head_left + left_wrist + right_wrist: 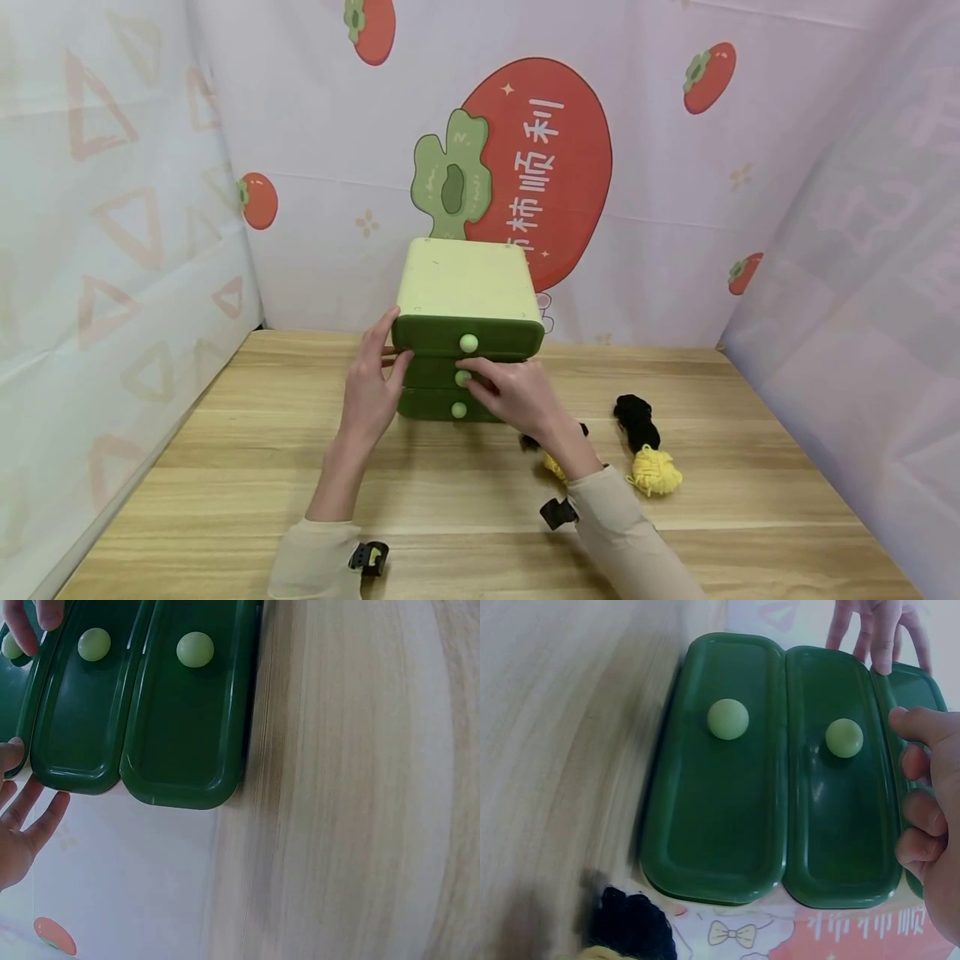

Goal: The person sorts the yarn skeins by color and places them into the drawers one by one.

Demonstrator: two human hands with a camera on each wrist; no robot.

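Observation:
A small cabinet (472, 279) with a pale yellow top stands upright, its three dark green drawers, top (427, 335), middle (86, 712) and bottom (712, 802), facing me. Each front bears a round light green knob (468, 342). My left hand (371, 375) steadies the cabinet's left side, straight fingers along it and thumb at the upper front corner. In front of the drawers, my right hand (517, 387) has loosely bent fingers near the top knob. Seen from the right wrist, the middle knob (844, 738) is apart from the hand, which hides the top knob.
Right of the cabinet lies a black yarn bundle (637, 423) with a yellow yarn bundle (655, 471) against it. More yellow yarn (553, 467) shows partly behind my right forearm. A printed cloth (322, 108) encloses the wooden table (247, 467) at back and sides.

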